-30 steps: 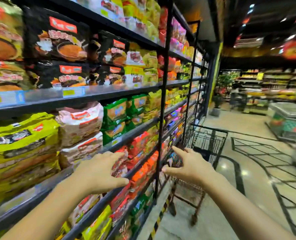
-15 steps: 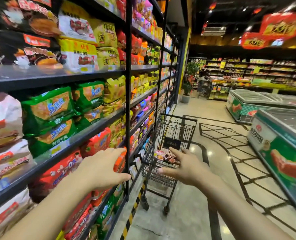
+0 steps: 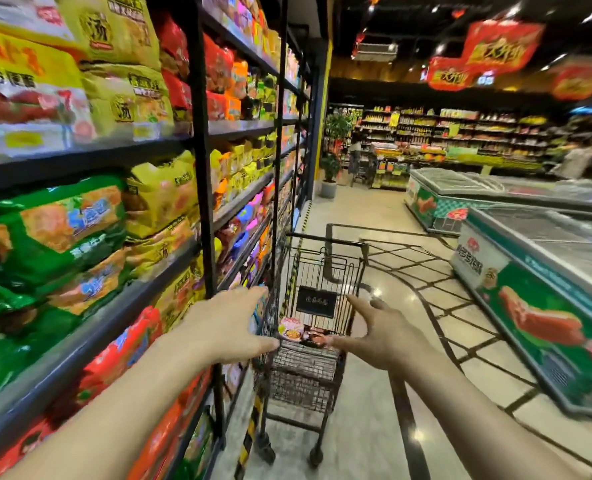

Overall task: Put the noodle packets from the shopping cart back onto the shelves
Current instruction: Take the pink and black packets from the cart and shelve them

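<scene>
A small black wire shopping cart (image 3: 325, 271) stands in the aisle right beside the shelving. Noodle packets (image 3: 299, 332) with red and yellow print lie in its upper basket. My left hand (image 3: 227, 325) hovers at the cart's near left edge, fingers spread, holding nothing. At the near right edge my right hand (image 3: 382, 332) is also empty, with thumb and fingers apart. The black shelves (image 3: 202, 168) on the left are packed with yellow, green, red and orange noodle packs.
Chest freezers (image 3: 529, 271) with green fronts line the right side of the aisle. A potted plant (image 3: 330, 168) stands at the far end of the shelving. More shelves and a distant person are at the back. Yellow-black tape runs along the shelf base.
The view has swung right from the shelves toward the cart. Both empty hands have moved forward and now sit at the cart's near edge, with the packets in its basket showing between them.
</scene>
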A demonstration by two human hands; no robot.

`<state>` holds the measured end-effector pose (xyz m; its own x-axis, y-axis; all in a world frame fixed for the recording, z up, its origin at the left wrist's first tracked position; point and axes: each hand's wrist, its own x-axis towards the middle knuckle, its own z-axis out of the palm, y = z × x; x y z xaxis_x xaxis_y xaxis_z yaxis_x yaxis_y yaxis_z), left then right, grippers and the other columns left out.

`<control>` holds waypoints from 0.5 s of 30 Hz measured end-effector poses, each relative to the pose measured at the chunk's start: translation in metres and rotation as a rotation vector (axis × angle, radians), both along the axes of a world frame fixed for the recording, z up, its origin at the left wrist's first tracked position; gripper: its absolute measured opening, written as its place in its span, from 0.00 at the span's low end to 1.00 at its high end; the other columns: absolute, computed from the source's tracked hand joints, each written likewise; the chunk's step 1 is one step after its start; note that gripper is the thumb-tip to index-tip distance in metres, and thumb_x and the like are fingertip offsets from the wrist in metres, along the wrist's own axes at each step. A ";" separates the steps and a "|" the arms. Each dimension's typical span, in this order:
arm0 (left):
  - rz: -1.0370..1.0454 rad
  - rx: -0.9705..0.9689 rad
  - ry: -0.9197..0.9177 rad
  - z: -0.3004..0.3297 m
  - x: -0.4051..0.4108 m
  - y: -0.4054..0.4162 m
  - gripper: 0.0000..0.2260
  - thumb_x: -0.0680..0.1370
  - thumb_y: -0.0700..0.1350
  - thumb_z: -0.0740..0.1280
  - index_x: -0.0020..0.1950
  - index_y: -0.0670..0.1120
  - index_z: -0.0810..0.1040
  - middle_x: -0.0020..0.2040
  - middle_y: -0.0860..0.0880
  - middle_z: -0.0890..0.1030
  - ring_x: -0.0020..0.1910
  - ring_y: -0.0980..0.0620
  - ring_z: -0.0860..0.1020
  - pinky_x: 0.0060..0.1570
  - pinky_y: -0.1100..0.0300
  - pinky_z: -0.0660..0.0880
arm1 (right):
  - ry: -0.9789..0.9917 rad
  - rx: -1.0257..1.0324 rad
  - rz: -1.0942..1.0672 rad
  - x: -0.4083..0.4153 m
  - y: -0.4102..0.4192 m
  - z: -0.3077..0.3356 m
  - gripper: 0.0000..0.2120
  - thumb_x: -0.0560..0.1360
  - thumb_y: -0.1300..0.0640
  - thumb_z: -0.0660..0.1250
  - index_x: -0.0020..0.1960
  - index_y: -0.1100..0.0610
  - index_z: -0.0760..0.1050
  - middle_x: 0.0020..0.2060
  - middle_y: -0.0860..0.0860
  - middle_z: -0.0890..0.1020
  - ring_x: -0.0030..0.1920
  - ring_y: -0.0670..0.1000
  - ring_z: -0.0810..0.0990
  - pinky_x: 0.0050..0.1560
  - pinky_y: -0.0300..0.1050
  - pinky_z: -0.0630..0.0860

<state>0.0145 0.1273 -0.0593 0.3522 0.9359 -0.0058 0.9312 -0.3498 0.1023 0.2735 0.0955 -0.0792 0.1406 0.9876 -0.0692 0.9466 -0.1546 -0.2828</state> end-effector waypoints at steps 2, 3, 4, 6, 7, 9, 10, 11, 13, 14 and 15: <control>-0.022 -0.001 0.006 -0.001 0.008 0.032 0.45 0.70 0.72 0.65 0.81 0.57 0.53 0.79 0.53 0.64 0.76 0.48 0.67 0.69 0.45 0.71 | -0.002 -0.008 -0.020 0.004 0.025 -0.004 0.54 0.62 0.19 0.64 0.81 0.35 0.48 0.82 0.52 0.58 0.80 0.56 0.59 0.71 0.58 0.69; -0.026 -0.006 0.004 -0.002 0.011 0.047 0.45 0.70 0.72 0.65 0.81 0.57 0.53 0.79 0.53 0.64 0.76 0.48 0.67 0.68 0.45 0.71 | 0.002 -0.016 -0.029 0.007 0.037 -0.006 0.53 0.63 0.19 0.64 0.81 0.35 0.48 0.82 0.51 0.58 0.80 0.56 0.58 0.71 0.59 0.68; -0.031 -0.011 -0.004 -0.005 0.015 0.063 0.45 0.70 0.72 0.65 0.81 0.57 0.53 0.79 0.53 0.64 0.76 0.48 0.67 0.68 0.45 0.71 | 0.012 -0.021 -0.033 0.010 0.051 -0.009 0.53 0.63 0.20 0.64 0.81 0.35 0.48 0.82 0.51 0.58 0.80 0.56 0.58 0.72 0.59 0.68; -0.038 -0.020 -0.021 -0.009 0.023 0.091 0.44 0.71 0.71 0.66 0.81 0.57 0.54 0.80 0.55 0.63 0.77 0.49 0.66 0.69 0.46 0.71 | 0.018 -0.033 -0.040 0.017 0.075 -0.015 0.52 0.65 0.21 0.65 0.81 0.36 0.48 0.81 0.51 0.58 0.80 0.56 0.59 0.72 0.59 0.68; -0.044 -0.027 -0.030 -0.013 0.029 0.108 0.43 0.72 0.70 0.66 0.81 0.58 0.54 0.80 0.56 0.63 0.77 0.50 0.66 0.69 0.47 0.70 | 0.021 -0.041 -0.045 0.022 0.090 -0.020 0.52 0.65 0.21 0.65 0.81 0.36 0.48 0.81 0.51 0.59 0.79 0.56 0.60 0.71 0.59 0.69; -0.057 -0.038 -0.041 -0.022 0.041 0.139 0.42 0.73 0.69 0.67 0.81 0.58 0.54 0.80 0.57 0.62 0.77 0.51 0.65 0.69 0.48 0.69 | 0.033 -0.060 -0.055 0.032 0.119 -0.029 0.52 0.65 0.21 0.65 0.81 0.36 0.48 0.81 0.51 0.59 0.79 0.56 0.61 0.71 0.58 0.70; -0.063 -0.044 -0.037 -0.026 0.048 0.155 0.42 0.73 0.69 0.66 0.81 0.59 0.54 0.81 0.57 0.61 0.78 0.51 0.65 0.69 0.48 0.68 | 0.037 -0.065 -0.059 0.037 0.134 -0.034 0.52 0.65 0.21 0.65 0.81 0.36 0.48 0.81 0.51 0.59 0.79 0.57 0.61 0.71 0.58 0.70; -0.060 -0.053 -0.028 -0.031 0.054 0.169 0.42 0.73 0.70 0.66 0.81 0.58 0.53 0.81 0.57 0.61 0.78 0.51 0.64 0.70 0.48 0.68 | 0.037 -0.068 -0.060 0.042 0.149 -0.038 0.52 0.65 0.21 0.65 0.81 0.36 0.48 0.81 0.51 0.59 0.79 0.57 0.61 0.71 0.59 0.69; -0.049 -0.078 -0.014 -0.042 0.068 0.209 0.43 0.72 0.71 0.66 0.82 0.58 0.53 0.81 0.56 0.60 0.78 0.50 0.64 0.71 0.47 0.68 | 0.042 -0.072 -0.063 0.056 0.186 -0.047 0.52 0.65 0.21 0.65 0.81 0.37 0.49 0.82 0.52 0.58 0.80 0.57 0.60 0.72 0.59 0.69; -0.046 -0.090 -0.015 -0.048 0.075 0.230 0.43 0.72 0.71 0.66 0.81 0.58 0.53 0.81 0.56 0.60 0.78 0.50 0.64 0.71 0.46 0.68 | 0.048 -0.074 -0.060 0.064 0.207 -0.050 0.52 0.65 0.21 0.65 0.81 0.37 0.49 0.82 0.52 0.59 0.80 0.57 0.60 0.72 0.59 0.69; -0.045 -0.102 -0.010 -0.052 0.083 0.250 0.43 0.72 0.71 0.66 0.82 0.58 0.53 0.81 0.55 0.60 0.78 0.49 0.64 0.72 0.47 0.68 | 0.049 -0.078 -0.056 0.072 0.227 -0.053 0.51 0.66 0.22 0.66 0.81 0.37 0.50 0.82 0.52 0.59 0.80 0.57 0.60 0.72 0.60 0.68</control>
<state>0.0972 0.3778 -0.1114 0.3939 0.9140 -0.0966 0.9137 -0.3780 0.1490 0.3456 0.3223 -0.1320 0.1904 0.9695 -0.1540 0.9210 -0.2307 -0.3138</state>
